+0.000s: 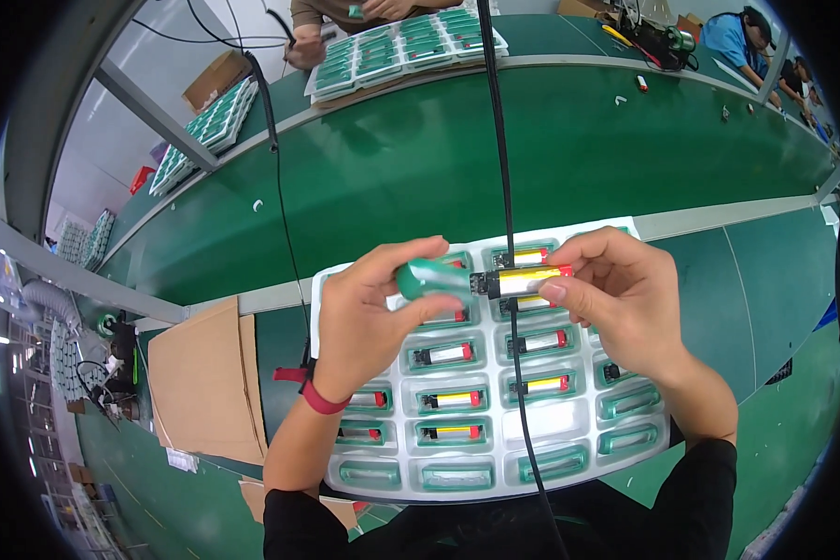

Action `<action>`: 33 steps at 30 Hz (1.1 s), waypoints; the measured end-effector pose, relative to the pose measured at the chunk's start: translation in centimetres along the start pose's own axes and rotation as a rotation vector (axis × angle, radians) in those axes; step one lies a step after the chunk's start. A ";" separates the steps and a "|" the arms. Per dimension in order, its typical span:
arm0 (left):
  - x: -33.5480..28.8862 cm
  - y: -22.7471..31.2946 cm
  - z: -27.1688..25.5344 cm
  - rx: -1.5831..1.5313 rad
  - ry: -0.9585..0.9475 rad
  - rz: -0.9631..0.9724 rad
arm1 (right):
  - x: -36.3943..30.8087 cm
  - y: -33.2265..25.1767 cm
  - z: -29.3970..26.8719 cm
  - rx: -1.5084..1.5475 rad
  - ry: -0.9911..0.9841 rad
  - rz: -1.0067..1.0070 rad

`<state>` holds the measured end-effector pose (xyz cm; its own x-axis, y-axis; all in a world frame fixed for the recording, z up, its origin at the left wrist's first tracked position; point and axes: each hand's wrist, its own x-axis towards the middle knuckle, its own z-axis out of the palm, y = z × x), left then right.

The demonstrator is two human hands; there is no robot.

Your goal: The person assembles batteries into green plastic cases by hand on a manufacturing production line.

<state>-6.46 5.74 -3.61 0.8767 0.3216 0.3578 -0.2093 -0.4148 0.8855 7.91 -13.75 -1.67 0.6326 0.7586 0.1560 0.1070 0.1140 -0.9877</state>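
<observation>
My left hand [359, 303], with a red band at the wrist, grips a rounded shiny green shell [429, 278] between thumb and fingers. Pinched in my right hand [621, 294] is a small battery-like cylinder [527, 281], silver and yellow with a red end. Its black end points left and meets the shell's right side; whether it sits inside I cannot tell. Both hands are above a white moulded tray [548, 422]. Many of its pockets hold green shells, several with similar cylinders [453, 399] in them; my hands hide some pockets.
A black cable [502, 140] hangs down before the tray. Beyond runs a green conveyor belt [392, 168]. Across it, a person's hands [306, 51] work by another filled tray [401, 51]. Brown cardboard [201, 383] lies at left. Another person [733, 42] sits far right.
</observation>
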 end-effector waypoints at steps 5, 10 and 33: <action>0.0 0.2 1.2 -0.152 0.124 0.003 | -0.4 0.4 0.1 -0.170 0.022 -0.167; -0.1 -0.3 1.4 -0.278 -0.046 0.088 | -0.5 0.6 0.5 -0.329 0.046 -0.392; -1.1 -0.2 3.6 -0.355 -0.017 -0.036 | -0.3 1.5 2.0 -0.558 0.139 -0.520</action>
<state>-5.85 2.39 -5.31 0.8929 0.3148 0.3218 -0.3127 -0.0806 0.9464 6.32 -12.53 -3.27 0.4815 0.6046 0.6346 0.7640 0.0653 -0.6419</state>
